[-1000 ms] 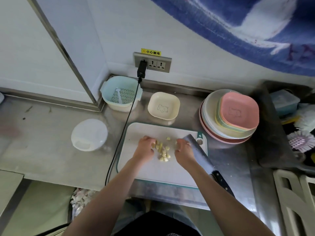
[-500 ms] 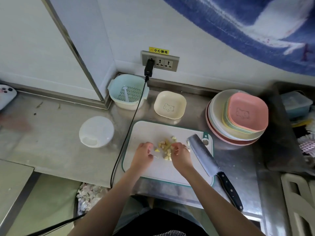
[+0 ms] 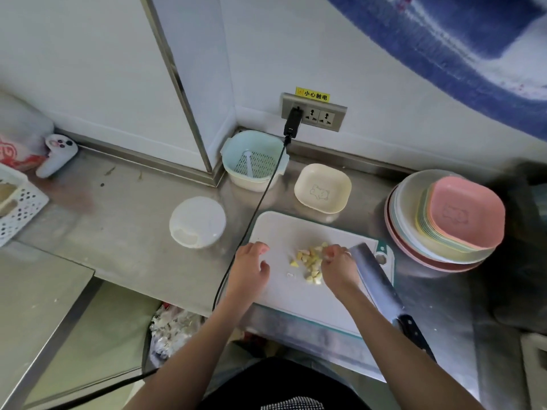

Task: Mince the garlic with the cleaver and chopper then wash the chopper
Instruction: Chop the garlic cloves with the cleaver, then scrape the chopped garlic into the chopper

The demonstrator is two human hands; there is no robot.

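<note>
Garlic pieces (image 3: pixel 310 263) lie heaped mid cutting board (image 3: pixel 284 232) — gathered tighter than a second ago. Right hand (image 3: pixel 337 267) pinches at the heap, grip narrow; left hand (image 3: pixel 250 267) has drawn back, fingers loose, holding nothing. Cleaver (image 3: pixel 373 276) is laid aside on the board — transfer to the chopper bowl (image 3: pixel 254 159) judged next

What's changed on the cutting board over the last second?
The left hand has drawn away leftward from the garlic pieces and now rests open on the cutting board. The right hand stays at the pile's right edge, fingers curled among the pieces. The cleaver still lies flat on the board, untouched.
</note>
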